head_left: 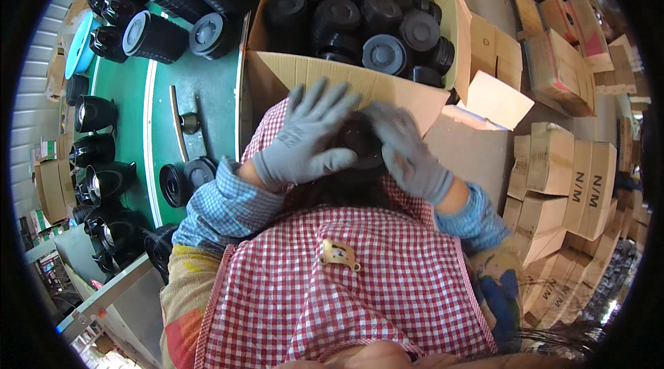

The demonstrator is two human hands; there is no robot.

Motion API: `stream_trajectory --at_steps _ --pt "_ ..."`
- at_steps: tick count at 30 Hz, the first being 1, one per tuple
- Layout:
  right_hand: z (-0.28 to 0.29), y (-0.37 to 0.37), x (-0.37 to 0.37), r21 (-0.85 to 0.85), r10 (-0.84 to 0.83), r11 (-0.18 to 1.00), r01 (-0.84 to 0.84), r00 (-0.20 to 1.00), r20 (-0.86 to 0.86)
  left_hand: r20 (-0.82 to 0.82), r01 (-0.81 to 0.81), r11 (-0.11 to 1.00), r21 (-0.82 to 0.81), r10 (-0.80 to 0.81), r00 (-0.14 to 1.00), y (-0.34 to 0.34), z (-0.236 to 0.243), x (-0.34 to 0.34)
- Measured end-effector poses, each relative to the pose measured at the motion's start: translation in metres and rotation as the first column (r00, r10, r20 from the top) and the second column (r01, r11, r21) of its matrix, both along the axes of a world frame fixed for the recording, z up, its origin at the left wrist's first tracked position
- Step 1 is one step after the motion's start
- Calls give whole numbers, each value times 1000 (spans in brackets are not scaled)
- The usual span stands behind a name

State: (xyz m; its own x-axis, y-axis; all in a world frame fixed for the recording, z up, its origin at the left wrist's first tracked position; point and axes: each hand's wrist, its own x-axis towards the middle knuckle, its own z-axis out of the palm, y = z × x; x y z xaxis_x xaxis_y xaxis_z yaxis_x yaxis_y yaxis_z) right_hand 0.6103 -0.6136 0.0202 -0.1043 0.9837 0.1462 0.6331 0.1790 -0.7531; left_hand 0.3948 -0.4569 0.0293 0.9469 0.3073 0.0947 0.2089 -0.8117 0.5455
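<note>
Black rounded piece (357, 135) in front of the body, right between the two hands, short of the open carton; smooth, dark, a bit blurred, exact kind unclear.

Left hand (304, 137), grey glove, at its 9 to 10 o'clock: fingers spread apart, palm down, thumb by the piece's edge, not clamped on anything. Right hand (409, 152), same glove, at 3 o'clock: fingers together along the piece's side; contact likely, but can't tell if it really grips. Motion blur on both.

Handling, my judgement: let the right hand steady the rim before the left presses or turns anything; keep both palms level so the piece doesn't tip; spread the load over the fingers, as smooth gloves on a glossy surface may slip. Avoid knocking the carton flap just beyond.

Outward: checked apron (346, 286) at 6 o'clock. Cardboard carton (408, 92) at 12, loaded with black round parts (336, 15). Green worktable (214, 96) at 9, with a small metal piece (189, 122) and a thin strip (178, 123); two black discs (199, 172) at 8 to 9; stacked black lids (158, 38) at 10. Closed cartons (550, 161) at 3.
</note>
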Motion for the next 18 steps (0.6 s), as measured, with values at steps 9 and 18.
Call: stream_trajectory --at_steps 9,18 --pt "-6 29 31 17 118 990 -143 876 468 -341 -3 913 -407 -149 928 38 -5 38" --pt "-6 58 36 207 397 839 -504 825 401 -383 -12 716 -698 -359 851 71 6 82"
